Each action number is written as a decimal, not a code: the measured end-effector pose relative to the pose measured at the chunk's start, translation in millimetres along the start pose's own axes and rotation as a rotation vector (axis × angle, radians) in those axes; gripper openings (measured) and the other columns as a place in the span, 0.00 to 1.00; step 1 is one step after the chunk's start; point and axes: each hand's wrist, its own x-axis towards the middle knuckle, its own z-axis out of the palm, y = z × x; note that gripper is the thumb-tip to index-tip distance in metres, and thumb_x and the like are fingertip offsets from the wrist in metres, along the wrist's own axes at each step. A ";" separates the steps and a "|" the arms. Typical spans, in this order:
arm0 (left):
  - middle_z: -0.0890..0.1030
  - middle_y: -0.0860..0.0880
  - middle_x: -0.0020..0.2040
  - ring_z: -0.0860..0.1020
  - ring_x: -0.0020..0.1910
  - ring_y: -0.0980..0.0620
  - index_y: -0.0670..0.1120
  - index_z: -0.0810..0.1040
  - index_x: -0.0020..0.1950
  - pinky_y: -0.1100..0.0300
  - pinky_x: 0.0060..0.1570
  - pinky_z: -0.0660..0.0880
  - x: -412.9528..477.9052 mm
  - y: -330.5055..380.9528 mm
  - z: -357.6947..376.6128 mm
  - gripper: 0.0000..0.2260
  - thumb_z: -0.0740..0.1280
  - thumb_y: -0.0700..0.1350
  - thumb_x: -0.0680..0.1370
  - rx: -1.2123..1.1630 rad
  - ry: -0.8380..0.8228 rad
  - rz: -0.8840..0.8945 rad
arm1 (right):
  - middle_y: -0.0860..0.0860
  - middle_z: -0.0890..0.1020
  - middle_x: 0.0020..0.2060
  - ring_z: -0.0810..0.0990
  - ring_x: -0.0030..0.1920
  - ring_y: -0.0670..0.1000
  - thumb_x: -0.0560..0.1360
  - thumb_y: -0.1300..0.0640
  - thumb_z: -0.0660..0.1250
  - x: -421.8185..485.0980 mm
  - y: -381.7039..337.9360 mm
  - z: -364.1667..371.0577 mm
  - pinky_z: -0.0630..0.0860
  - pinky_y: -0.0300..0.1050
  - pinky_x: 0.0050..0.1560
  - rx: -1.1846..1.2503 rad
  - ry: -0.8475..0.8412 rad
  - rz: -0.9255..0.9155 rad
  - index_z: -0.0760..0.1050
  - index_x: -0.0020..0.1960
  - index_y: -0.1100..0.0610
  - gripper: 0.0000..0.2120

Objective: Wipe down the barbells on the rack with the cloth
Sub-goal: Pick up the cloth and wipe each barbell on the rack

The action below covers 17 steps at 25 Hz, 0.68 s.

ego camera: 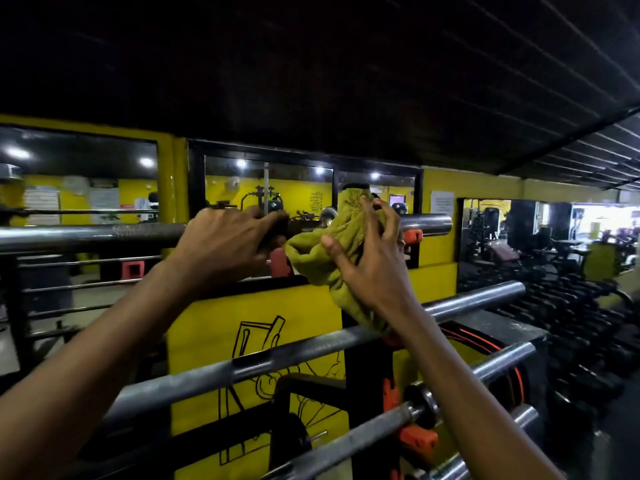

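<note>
Spread fingers of the right hand (367, 258) curl into a crumpled olive-green terry cloth (322, 251), its grip bunching the fabric against the top chrome steel barbell (86, 235) near the thicker sleeve end, probably so the cloth wraps the bar for wiping. The left hand (221, 240) has its grip curled over the same bar just beside the cloth, likely steadying it on the black metal rack (362, 372). The cloth's tail hangs in front of the next grey knurled barbell (277, 355) below.
</note>
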 end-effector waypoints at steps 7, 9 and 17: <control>0.75 0.44 0.67 0.73 0.65 0.43 0.54 0.53 0.79 0.45 0.63 0.69 -15.8 4.2 7.5 0.28 0.54 0.59 0.80 -0.019 0.086 0.024 | 0.52 0.73 0.65 0.70 0.57 0.44 0.74 0.58 0.65 50.9 17.2 -9.9 0.77 0.36 0.47 0.146 0.213 -0.027 0.75 0.68 0.52 0.22; 0.72 0.44 0.70 0.70 0.68 0.43 0.54 0.52 0.79 0.43 0.66 0.65 -17.8 11.2 10.3 0.31 0.55 0.62 0.79 0.026 0.051 -0.035 | 0.52 0.70 0.70 0.68 0.58 0.42 0.76 0.55 0.64 46.3 16.4 -7.1 0.68 0.28 0.44 0.125 0.156 -0.048 0.73 0.71 0.49 0.23; 0.67 0.47 0.73 0.63 0.73 0.46 0.57 0.48 0.79 0.45 0.67 0.60 -15.1 21.8 1.7 0.38 0.63 0.60 0.74 -0.013 -0.050 -0.124 | 0.53 0.66 0.68 0.73 0.62 0.46 0.71 0.67 0.70 -16.3 16.8 29.9 0.80 0.36 0.53 0.521 0.432 0.253 0.71 0.70 0.51 0.30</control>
